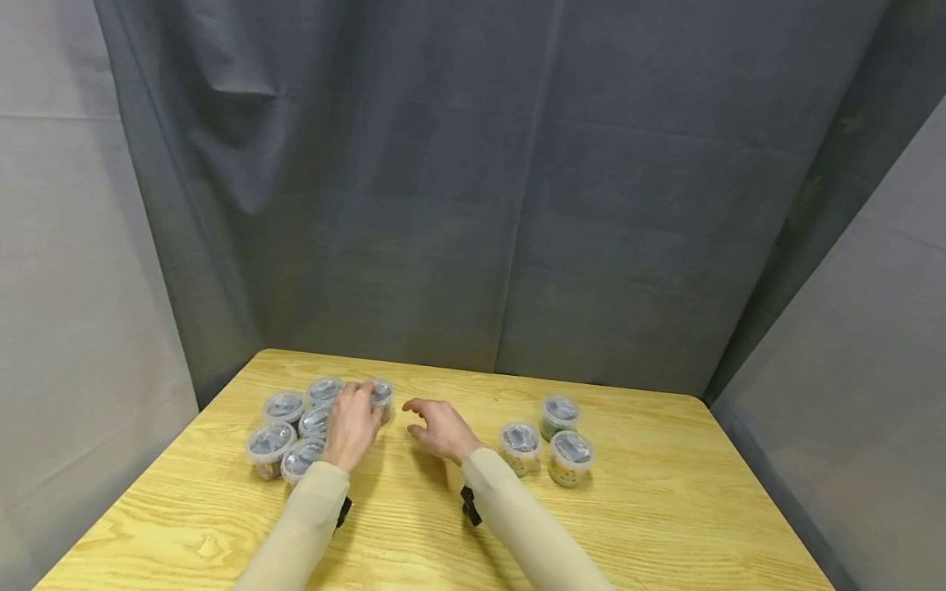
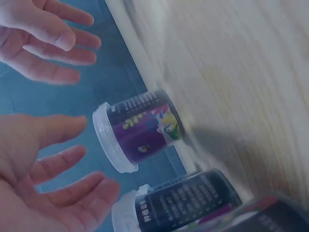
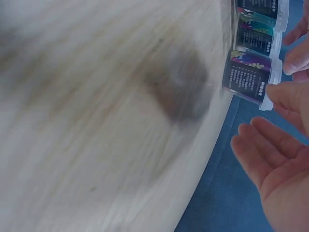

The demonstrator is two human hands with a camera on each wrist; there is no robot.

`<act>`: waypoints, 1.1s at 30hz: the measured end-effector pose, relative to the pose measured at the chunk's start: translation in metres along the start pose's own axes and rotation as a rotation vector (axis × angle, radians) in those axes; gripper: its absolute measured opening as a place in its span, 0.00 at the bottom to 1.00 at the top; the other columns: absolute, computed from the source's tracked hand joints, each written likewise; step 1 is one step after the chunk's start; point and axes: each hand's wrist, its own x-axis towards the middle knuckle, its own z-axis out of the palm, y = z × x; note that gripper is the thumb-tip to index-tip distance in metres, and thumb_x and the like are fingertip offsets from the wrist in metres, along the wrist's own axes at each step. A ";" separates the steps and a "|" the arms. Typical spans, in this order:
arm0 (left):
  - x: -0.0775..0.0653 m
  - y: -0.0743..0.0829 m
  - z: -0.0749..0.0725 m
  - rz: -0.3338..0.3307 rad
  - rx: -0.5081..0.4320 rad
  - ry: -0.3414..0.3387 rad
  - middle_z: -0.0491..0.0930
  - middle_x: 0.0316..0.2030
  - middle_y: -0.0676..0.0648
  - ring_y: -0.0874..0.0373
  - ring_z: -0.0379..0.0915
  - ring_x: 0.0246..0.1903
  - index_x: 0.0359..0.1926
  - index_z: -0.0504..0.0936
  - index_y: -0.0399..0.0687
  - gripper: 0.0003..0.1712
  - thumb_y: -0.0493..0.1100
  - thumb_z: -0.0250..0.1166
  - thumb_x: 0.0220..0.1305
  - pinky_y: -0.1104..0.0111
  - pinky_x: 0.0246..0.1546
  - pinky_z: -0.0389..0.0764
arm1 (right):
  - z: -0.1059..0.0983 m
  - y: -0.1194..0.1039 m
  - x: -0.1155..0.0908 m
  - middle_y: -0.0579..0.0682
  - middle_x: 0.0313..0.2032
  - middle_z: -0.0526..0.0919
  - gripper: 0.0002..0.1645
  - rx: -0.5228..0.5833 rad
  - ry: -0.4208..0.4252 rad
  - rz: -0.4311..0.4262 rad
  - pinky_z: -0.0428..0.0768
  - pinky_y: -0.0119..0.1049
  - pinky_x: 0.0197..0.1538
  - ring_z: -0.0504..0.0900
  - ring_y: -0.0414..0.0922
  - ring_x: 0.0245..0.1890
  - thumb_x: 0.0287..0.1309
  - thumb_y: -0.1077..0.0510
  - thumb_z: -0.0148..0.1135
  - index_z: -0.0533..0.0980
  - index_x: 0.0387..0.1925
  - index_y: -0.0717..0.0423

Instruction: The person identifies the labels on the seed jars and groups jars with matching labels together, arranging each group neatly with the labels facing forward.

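A small lidded tub with a purple and black label (image 2: 142, 128) stands upright at the right end of the left-hand group. My left hand (image 1: 353, 424) is over this group, beside that tub, with its fingers loosely bent. In the left wrist view, a gap separates the left hand's fingertips (image 2: 108, 188) from the purple tub's lid. My right hand (image 1: 442, 430) hovers to the right of the same tub, its fingers extended and nothing in them. From the right wrist, the right thumb (image 3: 285, 94) overlaps the lid edge of the purple tub (image 3: 248, 77).
Several more clear-lidded tubs (image 1: 270, 441) cluster at the left of the wooden table (image 1: 665, 509), partly behind the left hand. Three tubs with yellow or green labels (image 1: 571, 458) stand to the right of the right forearm. A grey curtain (image 1: 443, 205) hangs behind the table.
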 end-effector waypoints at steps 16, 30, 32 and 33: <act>0.010 -0.010 0.008 0.007 0.083 -0.047 0.79 0.34 0.36 0.42 0.78 0.32 0.38 0.81 0.34 0.11 0.36 0.71 0.57 0.52 0.30 0.82 | 0.012 -0.013 0.030 0.50 0.66 0.73 0.36 -0.044 -0.074 0.004 0.76 0.40 0.64 0.79 0.46 0.58 0.64 0.70 0.52 0.64 0.71 0.49; 0.014 -0.009 0.012 0.133 0.060 -0.086 0.77 0.22 0.43 0.48 0.75 0.24 0.33 0.77 0.39 0.11 0.34 0.72 0.56 0.60 0.21 0.75 | 0.011 -0.012 0.024 0.52 0.65 0.75 0.41 -0.001 -0.030 0.080 0.75 0.43 0.66 0.75 0.50 0.64 0.55 0.76 0.55 0.66 0.70 0.50; 0.011 -0.008 0.012 0.152 0.057 -0.073 0.76 0.23 0.44 0.48 0.74 0.24 0.33 0.76 0.40 0.11 0.35 0.73 0.55 0.60 0.22 0.74 | 0.011 -0.011 0.020 0.53 0.63 0.77 0.41 0.023 -0.004 0.075 0.78 0.43 0.63 0.77 0.51 0.61 0.53 0.78 0.53 0.69 0.68 0.51; 0.010 -0.008 0.013 0.161 0.053 -0.065 0.76 0.23 0.44 0.47 0.74 0.25 0.33 0.76 0.40 0.12 0.35 0.73 0.55 0.59 0.23 0.74 | 0.010 -0.010 0.019 0.53 0.62 0.77 0.40 0.037 0.013 0.073 0.79 0.42 0.61 0.78 0.51 0.60 0.52 0.78 0.52 0.70 0.66 0.52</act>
